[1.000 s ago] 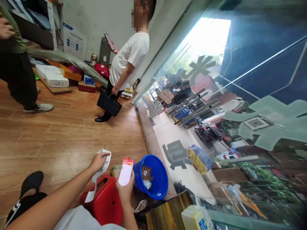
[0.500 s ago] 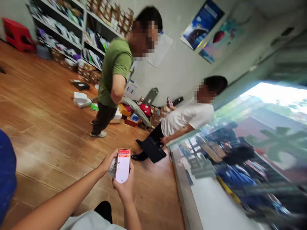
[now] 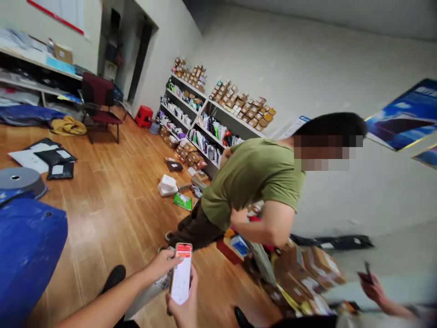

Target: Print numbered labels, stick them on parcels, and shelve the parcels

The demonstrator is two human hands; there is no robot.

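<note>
My right hand (image 3: 184, 296) is wrapped round the lower part of a smartphone (image 3: 180, 278), which stands upright with a lit white screen and a red band on top. My left hand (image 3: 164, 264) reaches in from the left, a fingertip at the upper screen. Beneath it hangs a pale parcel bag (image 3: 146, 294) with dark print; the left hand seems to grip it, though its lower fingers are hidden.
A person in a green shirt (image 3: 252, 177) leans ahead of me. Another person's hand (image 3: 375, 291) holds a dark phone at lower right. Boxes (image 3: 307, 269) and black parcels (image 3: 56, 157) lie on the floor. A blue bag (image 3: 30, 255) stands left; shelves (image 3: 205, 114) hold parcels behind.
My view has swung left, bringing the chair and doorway into sight. The person in green is nearer and bends further forward. My left fingertip has moved onto the phone screen.
</note>
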